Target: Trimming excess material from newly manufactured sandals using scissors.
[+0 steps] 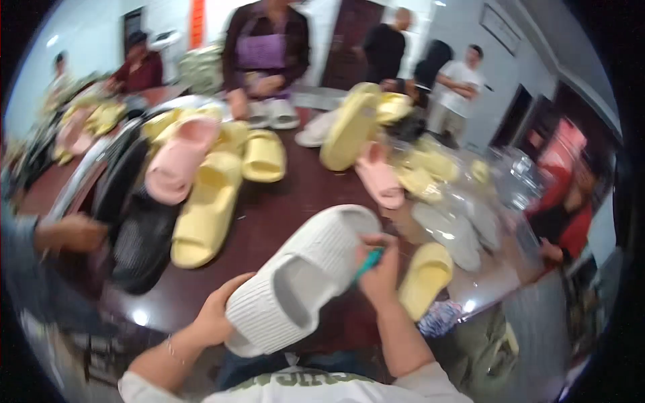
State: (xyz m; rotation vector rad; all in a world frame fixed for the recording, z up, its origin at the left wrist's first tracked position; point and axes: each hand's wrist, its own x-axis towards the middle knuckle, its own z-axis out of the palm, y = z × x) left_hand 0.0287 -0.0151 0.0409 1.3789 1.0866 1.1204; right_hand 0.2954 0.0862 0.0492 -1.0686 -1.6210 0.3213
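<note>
step: white ribbed slide sandal (302, 275) held up over the near desk edge (269, 221); looks like trimming or cleaning at its strap.
left hand (213, 316): grip cupped around the sandal's heel end, fingers pressed to it.
right hand (379, 269): grip pinched on a small teal tool (369, 263), tip against the sandal's side.
next: likely needs the sandal kept steady while the tool works along the edge.
around: yellow sandal (423, 279) just beside the right hand; yellow, pink (176, 158) and black (141, 245) sandals across the desk.
in the way: another person's hand (70, 232) at left, well apart.
</note>
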